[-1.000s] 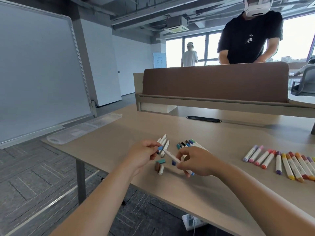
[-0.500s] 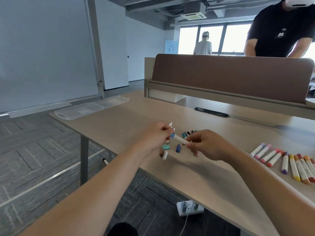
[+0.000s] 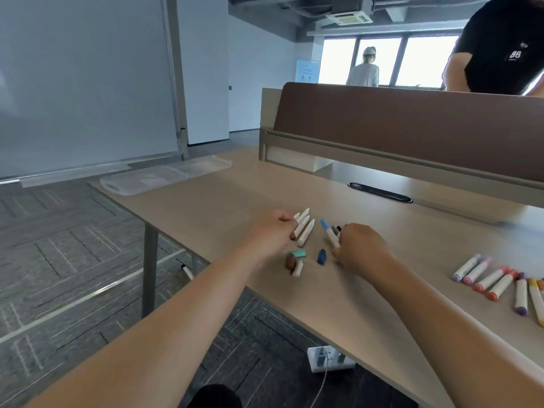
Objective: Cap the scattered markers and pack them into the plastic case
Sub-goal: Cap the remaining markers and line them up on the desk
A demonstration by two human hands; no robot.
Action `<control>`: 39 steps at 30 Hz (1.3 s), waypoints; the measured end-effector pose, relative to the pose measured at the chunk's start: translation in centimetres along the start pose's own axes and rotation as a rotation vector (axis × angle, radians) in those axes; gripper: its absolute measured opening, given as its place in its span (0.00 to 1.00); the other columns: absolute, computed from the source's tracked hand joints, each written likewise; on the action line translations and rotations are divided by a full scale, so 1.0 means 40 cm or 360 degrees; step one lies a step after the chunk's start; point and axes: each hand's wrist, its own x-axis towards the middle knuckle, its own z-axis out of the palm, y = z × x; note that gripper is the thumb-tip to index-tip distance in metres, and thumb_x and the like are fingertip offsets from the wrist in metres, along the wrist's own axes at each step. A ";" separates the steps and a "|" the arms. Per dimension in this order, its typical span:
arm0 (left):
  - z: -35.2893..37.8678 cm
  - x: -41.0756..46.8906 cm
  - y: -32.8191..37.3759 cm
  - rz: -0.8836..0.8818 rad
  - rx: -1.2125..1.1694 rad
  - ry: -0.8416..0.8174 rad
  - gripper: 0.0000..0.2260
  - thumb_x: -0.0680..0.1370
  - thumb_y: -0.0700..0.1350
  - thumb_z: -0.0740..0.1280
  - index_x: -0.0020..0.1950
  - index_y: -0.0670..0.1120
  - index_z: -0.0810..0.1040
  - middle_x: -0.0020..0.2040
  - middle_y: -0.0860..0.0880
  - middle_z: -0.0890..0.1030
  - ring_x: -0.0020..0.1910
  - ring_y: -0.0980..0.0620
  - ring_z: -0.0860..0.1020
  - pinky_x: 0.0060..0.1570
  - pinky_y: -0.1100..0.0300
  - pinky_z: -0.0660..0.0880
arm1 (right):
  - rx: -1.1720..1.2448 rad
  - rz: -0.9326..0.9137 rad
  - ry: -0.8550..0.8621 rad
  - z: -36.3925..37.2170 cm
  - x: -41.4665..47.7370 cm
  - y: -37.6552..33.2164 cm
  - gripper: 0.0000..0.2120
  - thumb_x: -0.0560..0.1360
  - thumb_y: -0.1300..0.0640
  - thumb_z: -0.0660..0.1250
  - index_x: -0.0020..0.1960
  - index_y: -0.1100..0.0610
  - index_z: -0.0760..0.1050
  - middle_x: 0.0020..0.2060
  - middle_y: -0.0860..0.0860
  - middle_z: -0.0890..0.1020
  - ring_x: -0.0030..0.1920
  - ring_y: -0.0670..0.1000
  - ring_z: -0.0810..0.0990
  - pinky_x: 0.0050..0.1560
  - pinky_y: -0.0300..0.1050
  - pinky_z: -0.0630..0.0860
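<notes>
Desk (image 3: pixel 206 207) first, carrying everything. Plastic case (image 3: pixel 159 179) at the far left corner, laid open flat and seemingly without markers, well apart from the work, so packing likely comes last. Row of capped markers (image 3: pixel 497 285) along the right edge, probably set aside as finished. Left hand (image 3: pixel 270 231) near the front edge, fingers curled against the uncapped markers (image 3: pixel 304 231), apparently going for the next one; cannot tell whether one is pinched. Right hand (image 3: pixel 362 248) grasping the blue-capped marker (image 3: pixel 329 235), lowering it beside some dark-capped ones. Loose between the hands: blue cap (image 3: pixel 321 256), teal cap (image 3: pixel 297 254), brown cap (image 3: pixel 290 262). Against half a second ago: no longer joined on one marker in the air, now apart and down at the desk.
</notes>
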 end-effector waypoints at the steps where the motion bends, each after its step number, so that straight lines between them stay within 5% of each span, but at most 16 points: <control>1: -0.001 0.000 -0.002 -0.0004 -0.0003 0.0005 0.07 0.80 0.42 0.62 0.47 0.46 0.80 0.37 0.51 0.79 0.35 0.55 0.74 0.39 0.61 0.70 | -0.0035 -0.0002 0.0007 0.002 0.002 -0.003 0.11 0.75 0.60 0.64 0.37 0.53 0.66 0.36 0.50 0.74 0.38 0.52 0.74 0.39 0.44 0.70; 8: -0.007 0.006 -0.027 0.0016 0.0084 -0.0042 0.08 0.80 0.44 0.62 0.45 0.48 0.79 0.37 0.54 0.78 0.37 0.54 0.74 0.38 0.62 0.69 | -0.0178 0.0045 -0.0012 0.018 0.021 -0.006 0.09 0.72 0.65 0.63 0.38 0.52 0.70 0.39 0.51 0.74 0.36 0.51 0.74 0.35 0.42 0.71; 15: -0.006 0.036 -0.048 -0.0008 0.0106 -0.0001 0.09 0.80 0.45 0.63 0.49 0.45 0.82 0.39 0.50 0.80 0.36 0.54 0.74 0.39 0.60 0.69 | -0.0022 0.0010 0.0032 0.011 0.066 -0.050 0.04 0.76 0.59 0.64 0.44 0.55 0.77 0.41 0.52 0.79 0.42 0.53 0.78 0.39 0.43 0.72; 20: -0.016 0.054 -0.064 -0.0010 0.0073 -0.0005 0.08 0.79 0.43 0.64 0.41 0.47 0.79 0.28 0.54 0.74 0.29 0.56 0.71 0.30 0.63 0.65 | 0.0122 0.0011 -0.0059 0.006 0.123 -0.123 0.13 0.75 0.62 0.65 0.34 0.56 0.67 0.31 0.51 0.70 0.32 0.49 0.70 0.29 0.40 0.63; 24: -0.029 0.059 -0.072 -0.0006 0.0106 -0.0035 0.07 0.78 0.44 0.65 0.44 0.46 0.81 0.33 0.51 0.79 0.32 0.53 0.73 0.34 0.61 0.68 | 0.0059 0.0195 -0.0386 0.009 0.164 -0.170 0.08 0.72 0.55 0.70 0.39 0.56 0.73 0.38 0.51 0.77 0.43 0.51 0.78 0.53 0.46 0.77; 29: -0.037 0.060 -0.074 0.0018 0.0159 -0.0067 0.08 0.78 0.46 0.64 0.46 0.44 0.82 0.40 0.46 0.82 0.35 0.52 0.74 0.37 0.59 0.69 | 0.0222 0.0281 -0.0439 0.010 0.169 -0.168 0.13 0.73 0.53 0.71 0.38 0.56 0.69 0.41 0.53 0.77 0.47 0.52 0.79 0.57 0.47 0.76; 34: -0.029 0.047 -0.062 0.0051 0.0279 -0.0167 0.05 0.77 0.47 0.68 0.48 0.47 0.81 0.37 0.52 0.77 0.34 0.55 0.74 0.33 0.61 0.65 | 0.0347 0.0255 -0.0144 0.000 0.131 -0.130 0.08 0.73 0.54 0.70 0.41 0.57 0.73 0.36 0.52 0.75 0.40 0.51 0.77 0.41 0.44 0.72; 39: -0.020 0.017 -0.035 0.0145 0.0558 -0.0220 0.05 0.75 0.48 0.71 0.49 0.49 0.81 0.38 0.54 0.75 0.34 0.59 0.72 0.30 0.64 0.63 | 0.0625 0.0209 -0.0132 -0.044 0.075 -0.092 0.12 0.74 0.52 0.69 0.37 0.58 0.71 0.37 0.54 0.77 0.41 0.54 0.79 0.42 0.48 0.74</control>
